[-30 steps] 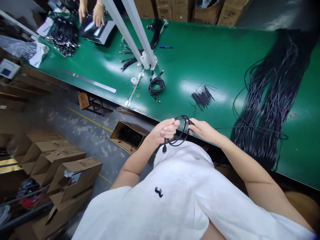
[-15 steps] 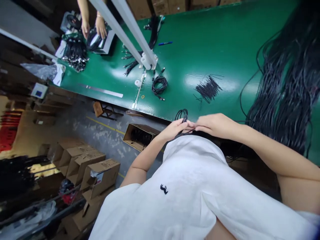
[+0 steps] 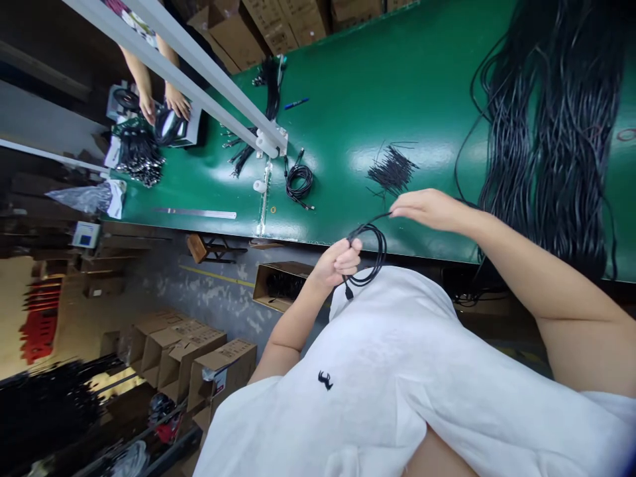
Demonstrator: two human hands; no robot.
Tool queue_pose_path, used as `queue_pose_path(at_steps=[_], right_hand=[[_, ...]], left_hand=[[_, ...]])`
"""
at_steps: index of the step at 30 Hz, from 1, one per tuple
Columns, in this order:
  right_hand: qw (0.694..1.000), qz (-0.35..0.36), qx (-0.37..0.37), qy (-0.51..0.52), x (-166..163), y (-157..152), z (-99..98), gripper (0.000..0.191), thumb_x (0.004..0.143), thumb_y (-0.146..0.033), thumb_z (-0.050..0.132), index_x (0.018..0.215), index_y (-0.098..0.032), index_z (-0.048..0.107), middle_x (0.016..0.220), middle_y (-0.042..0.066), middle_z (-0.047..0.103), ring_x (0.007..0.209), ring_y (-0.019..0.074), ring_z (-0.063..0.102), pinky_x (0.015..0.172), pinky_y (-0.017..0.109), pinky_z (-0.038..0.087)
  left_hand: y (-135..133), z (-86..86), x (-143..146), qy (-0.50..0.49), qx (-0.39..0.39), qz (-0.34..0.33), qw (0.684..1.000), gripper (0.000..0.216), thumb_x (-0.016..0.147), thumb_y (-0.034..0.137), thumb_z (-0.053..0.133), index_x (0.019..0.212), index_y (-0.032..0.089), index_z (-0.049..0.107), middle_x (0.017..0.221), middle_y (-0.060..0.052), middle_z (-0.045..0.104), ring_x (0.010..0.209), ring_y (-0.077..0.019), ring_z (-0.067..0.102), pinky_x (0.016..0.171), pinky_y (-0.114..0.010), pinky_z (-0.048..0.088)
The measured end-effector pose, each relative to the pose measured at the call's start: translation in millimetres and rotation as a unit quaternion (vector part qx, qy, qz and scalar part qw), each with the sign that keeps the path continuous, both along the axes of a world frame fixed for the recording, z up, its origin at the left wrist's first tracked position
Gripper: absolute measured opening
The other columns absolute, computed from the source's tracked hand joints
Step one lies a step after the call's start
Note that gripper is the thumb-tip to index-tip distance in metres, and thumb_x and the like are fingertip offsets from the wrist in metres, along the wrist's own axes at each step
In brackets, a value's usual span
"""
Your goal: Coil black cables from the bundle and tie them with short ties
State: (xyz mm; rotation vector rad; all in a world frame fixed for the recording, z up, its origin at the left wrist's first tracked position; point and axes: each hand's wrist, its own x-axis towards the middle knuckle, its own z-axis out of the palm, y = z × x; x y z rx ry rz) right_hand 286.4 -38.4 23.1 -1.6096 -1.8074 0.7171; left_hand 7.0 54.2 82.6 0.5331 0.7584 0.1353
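A black cable [image 3: 381,250] hangs in a loose coil at the table's front edge, with a plug dangling below. My left hand [image 3: 342,260] is closed around one side of the coil. Up and to the right, my right hand [image 3: 422,207] pinches a stretch of the same cable that runs out from the coil. Just beyond that hand lies a pile of short black ties [image 3: 392,169] on the green table [image 3: 342,192]. A finished-looking coiled cable [image 3: 299,180] rests farther left.
A thick bundle of long black cables [image 3: 546,152] covers the right side. White posts [image 3: 223,86] rise from the table, with a metal ruler [image 3: 199,212] and blue pen [image 3: 297,103] nearby. Another person's hands [image 3: 173,99] handle black cable at far left. Cardboard boxes [image 3: 218,371] stand on the floor.
My hands have moved apart: the right has gone up and away from the left, drawing out a length of cable. The coil has opened into wider view. The camera view has shifted.
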Motion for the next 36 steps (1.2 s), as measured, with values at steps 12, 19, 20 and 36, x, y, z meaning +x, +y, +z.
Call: queue_pose_path(at_steps=[12, 19, 20, 36], right_hand=[[0.969, 0.217, 0.049, -0.109, -93.4, -77.6, -4.3, 0.03, 0.098, -0.026, 0.044, 0.078, -0.019, 0.065, 0.074, 0.005, 0.067, 0.069, 0.0169, 0.059, 0.069, 0.03, 0.037], [0.995, 0.072, -0.064, -0.019, -45.4, -31.0, 23.5, 0.026, 0.096, -0.04, 0.045, 0.091, -0.02, 0.062, 0.088, 0.003, 0.069, 0.077, 0.0164, 0.061, 0.065, 0.025, 0.038], [0.995, 0.067, -0.07, 0.005, -36.7, -32.3, 23.2, 0.029, 0.096, -0.042, 0.043, 0.09, -0.021, 0.062, 0.088, 0.002, 0.069, 0.077, 0.0159, 0.061, 0.066, 0.025, 0.039], [0.956, -0.206, -0.129, -0.167, 112.2, -101.7, -87.6, 0.031, 0.095, -0.028, 0.049, 0.105, -0.01, 0.073, 0.114, 0.015, 0.069, 0.103, 0.0179, 0.057, 0.103, 0.035, 0.029]], left_hand=[[12.1, -21.9, 11.2, 0.02, 0.214, -0.002, 0.977, 0.029, 0.085, 0.04, 0.069, 0.095, 0.013, 0.063, 0.066, 0.001, 0.06, 0.054, -0.0061, 0.056, 0.046, -0.014, 0.039], [-16.0, -38.0, 22.6, -0.016, 0.177, -0.267, 0.947, 0.049, 0.077, 0.057, 0.071, 0.09, 0.011, 0.061, 0.066, -0.004, 0.066, 0.056, -0.0122, 0.061, 0.056, -0.024, 0.048], [-16.7, -36.8, 21.0, -0.018, 0.162, -0.262, 0.951, 0.05, 0.077, 0.058, 0.071, 0.092, 0.011, 0.062, 0.064, -0.003, 0.065, 0.052, -0.0111, 0.059, 0.053, -0.024, 0.046], [14.7, 12.7, -13.4, -0.006, 0.051, 0.046, 0.998, 0.039, 0.1, 0.039, 0.044, 0.072, 0.017, 0.059, 0.036, 0.013, 0.012, 0.025, -0.0016, 0.005, 0.029, -0.012, 0.013]])
